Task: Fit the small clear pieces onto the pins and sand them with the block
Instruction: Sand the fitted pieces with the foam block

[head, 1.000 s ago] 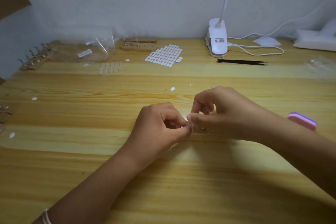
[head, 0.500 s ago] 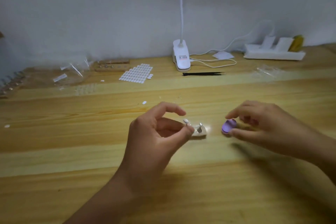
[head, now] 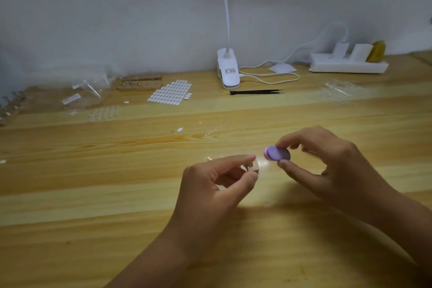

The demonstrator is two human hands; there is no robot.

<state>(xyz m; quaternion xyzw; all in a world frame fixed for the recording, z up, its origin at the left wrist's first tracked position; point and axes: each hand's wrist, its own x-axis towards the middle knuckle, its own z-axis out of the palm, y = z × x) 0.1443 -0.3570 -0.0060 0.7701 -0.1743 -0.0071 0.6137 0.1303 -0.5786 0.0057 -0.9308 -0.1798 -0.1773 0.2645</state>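
My left hand (head: pixel 217 184) pinches a small pale pin holder (head: pixel 253 167) between thumb and forefinger, just above the wooden table (head: pixel 117 194); a small clear piece seems to sit on its pin but is blurred. My right hand (head: pixel 327 166) grips the purple and pink sanding block (head: pixel 277 153) by its sides, its rounded end pointing at the holder, a short gap apart. A sheet of small white oval pads (head: pixel 171 94) lies at the back. A wooden rack of pins (head: pixel 140 83) stands behind it.
A white clip lamp (head: pixel 228 70) with its cable stands at the back centre, with black tweezers (head: pixel 256 92) in front. A white power strip (head: pixel 348 64) is at back right. Clear plastic bags (head: pixel 86 91) lie at back left, loose pads (head: pixel 179 129) mid-table.
My right hand has left the holder, picked up the sanding block from the right and lifted it toward the holder. My left hand keeps the holder. The view has shifted right.
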